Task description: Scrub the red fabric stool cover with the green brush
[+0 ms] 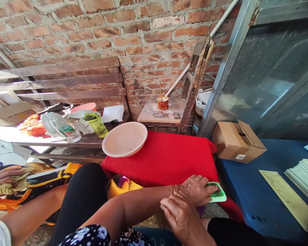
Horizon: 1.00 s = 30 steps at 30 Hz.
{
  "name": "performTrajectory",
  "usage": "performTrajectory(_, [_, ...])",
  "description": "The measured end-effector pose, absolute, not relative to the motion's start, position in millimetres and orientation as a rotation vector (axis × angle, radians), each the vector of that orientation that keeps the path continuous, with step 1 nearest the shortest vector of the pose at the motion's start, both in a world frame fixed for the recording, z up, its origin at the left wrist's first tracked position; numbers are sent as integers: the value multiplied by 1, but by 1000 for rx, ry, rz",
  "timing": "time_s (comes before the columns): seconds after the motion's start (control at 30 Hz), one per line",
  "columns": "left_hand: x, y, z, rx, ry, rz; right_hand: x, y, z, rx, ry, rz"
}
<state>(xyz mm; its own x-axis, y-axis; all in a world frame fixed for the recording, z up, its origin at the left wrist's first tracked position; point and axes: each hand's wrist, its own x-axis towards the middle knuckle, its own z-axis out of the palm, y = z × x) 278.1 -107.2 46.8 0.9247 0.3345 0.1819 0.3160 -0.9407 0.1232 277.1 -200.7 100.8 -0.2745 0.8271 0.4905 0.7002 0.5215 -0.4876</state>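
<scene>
In the head view, the left hand is mostly closed, with hold of a green pad at the red cloth's near right edge. The right hand, partly curled, touches the left hand at the wrist; whether it grips, I cannot tell. 1 basin rests on the cloth's left end; beyond, 2 padlocks lie near 1 red tin.
</scene>
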Motion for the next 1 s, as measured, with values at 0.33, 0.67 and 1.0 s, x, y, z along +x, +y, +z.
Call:
performTrajectory(0.33, [199,18,96,2566,1693,32,281,-200,101,-1222,-2074,90])
performTrajectory(0.67, [269,-63,60,2906,926,179,279,-199,99,-1247,-2034,93])
performTrajectory(1.0, [241,-3,76,2704,1281,212,282,-193,90,-1175,-2076,-69])
